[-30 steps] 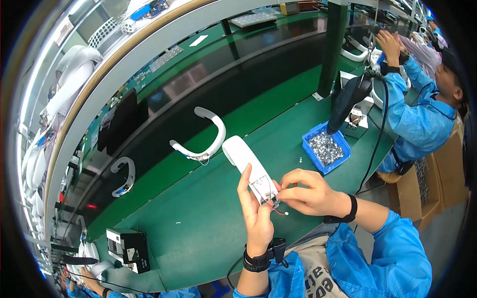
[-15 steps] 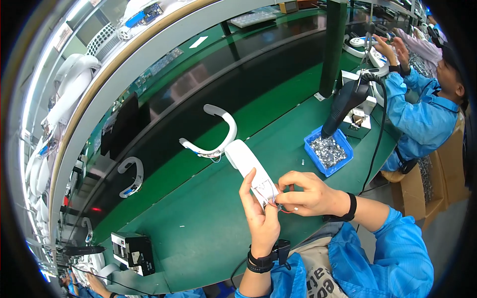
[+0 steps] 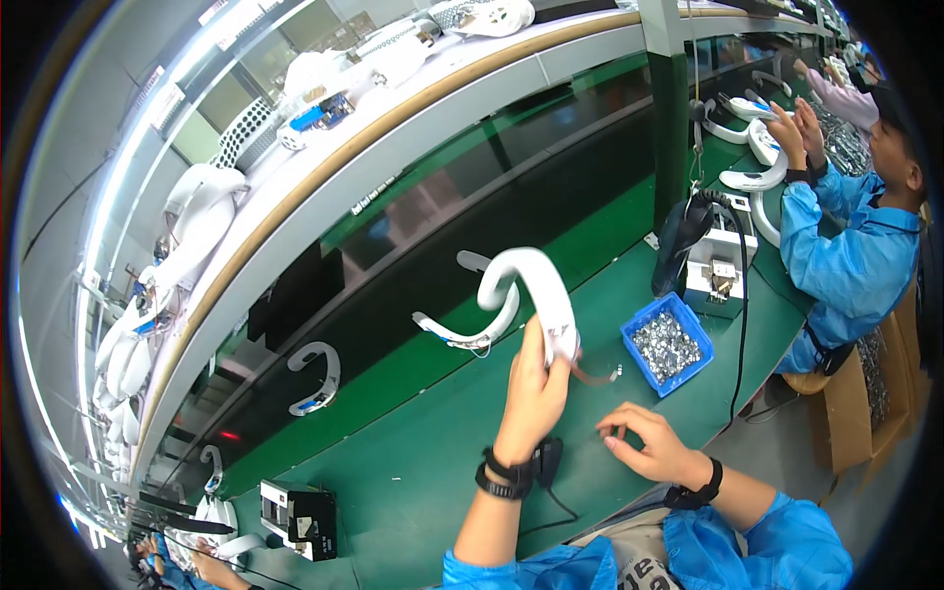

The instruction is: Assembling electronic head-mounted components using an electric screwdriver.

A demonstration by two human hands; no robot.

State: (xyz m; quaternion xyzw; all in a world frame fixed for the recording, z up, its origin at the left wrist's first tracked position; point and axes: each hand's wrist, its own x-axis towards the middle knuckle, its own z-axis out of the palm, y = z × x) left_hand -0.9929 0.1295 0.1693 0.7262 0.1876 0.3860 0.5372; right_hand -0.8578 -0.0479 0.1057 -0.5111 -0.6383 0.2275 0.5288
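Observation:
My left hand (image 3: 536,388) is closed around a white curved, hook-shaped plastic housing (image 3: 536,270), holding it up over the green bench. Thin wires with a small white connector (image 3: 617,373) hang out of the housing's lower end, to the right of my fingers. Lower and to the right, my right hand (image 3: 644,441) is apart from the housing. Its fingers are loosely bent, with a gap to the thumb, and I see nothing in them. My left fingertips are partly hidden behind the housing.
A blue bin (image 3: 678,379) of small metal parts stands to the right, beside a hanging black power screwdriver (image 3: 678,241) and a metal fixture (image 3: 716,280). Two curved white housings (image 3: 329,379) lie farther back. A black-and-white box (image 3: 300,521) sits at left. A co-worker (image 3: 851,236) works at right.
My right hand has let go of the wires and moved down and right. The housing in my left hand is raised and turned, showing its hooked shape. The view has shifted.

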